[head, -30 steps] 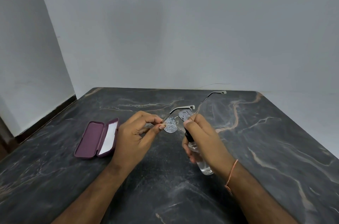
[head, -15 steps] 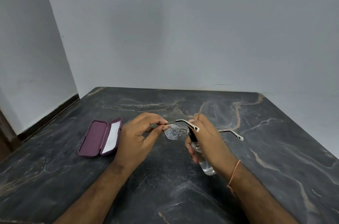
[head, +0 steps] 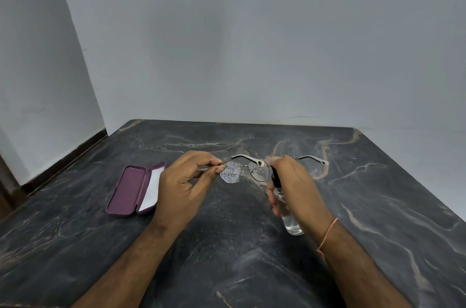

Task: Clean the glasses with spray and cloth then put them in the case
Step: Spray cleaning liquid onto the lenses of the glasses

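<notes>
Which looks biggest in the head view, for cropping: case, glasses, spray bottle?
1. Case.
2. Glasses, though open temples spread them about as wide, so that is unsure.
3. Bottle, partly hidden by the right hand.

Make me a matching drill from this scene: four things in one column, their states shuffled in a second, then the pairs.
Things
1. thin metal-framed glasses
2. clear plastic spray bottle with black nozzle
3. maroon hard glasses case
4. white cloth

States
A. lies inside the case's lid half
B. gripped in the right hand, nozzle towards the lenses
C. open flat on the dark marble table
D. pinched at one side by the left hand, lenses dotted with droplets

Pairs: 1-D, 2-B, 3-C, 4-A
</notes>
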Tool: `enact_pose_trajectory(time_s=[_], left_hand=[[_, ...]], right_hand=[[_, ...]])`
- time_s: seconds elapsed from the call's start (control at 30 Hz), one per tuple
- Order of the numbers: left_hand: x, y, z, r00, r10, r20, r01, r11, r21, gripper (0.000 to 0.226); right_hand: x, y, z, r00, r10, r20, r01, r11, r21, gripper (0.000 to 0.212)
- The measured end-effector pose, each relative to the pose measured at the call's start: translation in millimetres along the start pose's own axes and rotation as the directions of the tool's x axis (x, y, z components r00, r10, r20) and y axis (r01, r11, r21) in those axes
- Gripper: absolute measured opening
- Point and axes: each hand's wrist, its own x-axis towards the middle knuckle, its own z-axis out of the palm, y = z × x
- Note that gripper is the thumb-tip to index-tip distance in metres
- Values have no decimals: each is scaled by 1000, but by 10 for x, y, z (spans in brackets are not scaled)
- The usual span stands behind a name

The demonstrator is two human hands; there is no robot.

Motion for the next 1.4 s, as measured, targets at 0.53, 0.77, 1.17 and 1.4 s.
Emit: enact_pose_trajectory(time_s=[0.53,0.77,1.17,1.4], left_hand=[[24,-27,-34,998,-25,-56,26,999,25,11],[21,-14,-29,998,-15,-54,16,1000,26,10],[16,-16,-29,999,-8,-36,7,1000,-23,10],[8,23,-22,999,-32,-33,30,998,-59,14]], right_hand=[[-10,1,-17,999,35,-19,-36,996,-81,57],[33,10,-21,995,70,-72,-68,997,30,28],[93,69,-62,998,59,-31,-56,995,76,37],[82,50,-43,998,40,-50,-36,996,85,31]])
